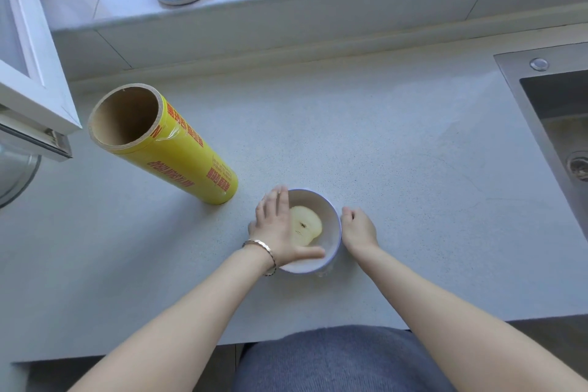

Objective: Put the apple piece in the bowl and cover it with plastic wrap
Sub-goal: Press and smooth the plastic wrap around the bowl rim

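A: Item one, bowl (331, 251)?
B: On the counter (381, 153), near its front edge. Apple piece (306, 226) inside, cut face up. A faint sheen across the rim suggests wrap already stretched over it; I cannot tell for sure.

A: Left hand (280, 229)?
B: Flat, fingers spread, palm down over the bowl's left half, gripping nothing. Probably pressing film smooth.

A: Right hand (358, 227)?
B: Loosely curled against the bowl's right wall, apparently bracing it or tucking film down. Whether it pinches anything, I cannot tell.

A: Plastic wrap roll (165, 143)?
B: Standing on end, left of the bowl, untouched, within reach.
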### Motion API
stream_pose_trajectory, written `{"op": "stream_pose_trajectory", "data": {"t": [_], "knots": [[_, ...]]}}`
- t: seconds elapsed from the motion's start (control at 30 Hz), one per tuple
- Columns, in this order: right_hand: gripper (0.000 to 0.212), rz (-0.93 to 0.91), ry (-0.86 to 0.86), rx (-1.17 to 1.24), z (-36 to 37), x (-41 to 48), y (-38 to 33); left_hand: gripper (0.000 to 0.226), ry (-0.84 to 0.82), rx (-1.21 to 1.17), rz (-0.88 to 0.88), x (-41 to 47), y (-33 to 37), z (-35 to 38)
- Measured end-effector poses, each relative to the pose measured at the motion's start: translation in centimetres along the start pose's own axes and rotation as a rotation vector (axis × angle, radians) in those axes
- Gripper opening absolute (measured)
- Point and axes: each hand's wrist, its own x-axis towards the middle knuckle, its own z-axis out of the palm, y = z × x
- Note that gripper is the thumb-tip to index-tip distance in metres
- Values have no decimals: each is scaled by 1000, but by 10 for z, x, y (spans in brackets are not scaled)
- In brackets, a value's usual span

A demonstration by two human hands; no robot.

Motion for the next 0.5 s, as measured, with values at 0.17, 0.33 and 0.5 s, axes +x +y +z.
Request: {"op": "stream_pose_trajectory", "data": {"t": [0.17, 0.33, 0.5], "knots": [[49, 95, -276, 403, -7, -20, 3, 86, 23, -692, -484, 18, -27, -9], [23, -41, -364, 468, -14, -34, 5, 59, 50, -786, -525, 10, -26, -3], [20, -147, -371, 538, -26, -56, 3, 65, 31, -1141, -456, -16, -23, -3]]}}
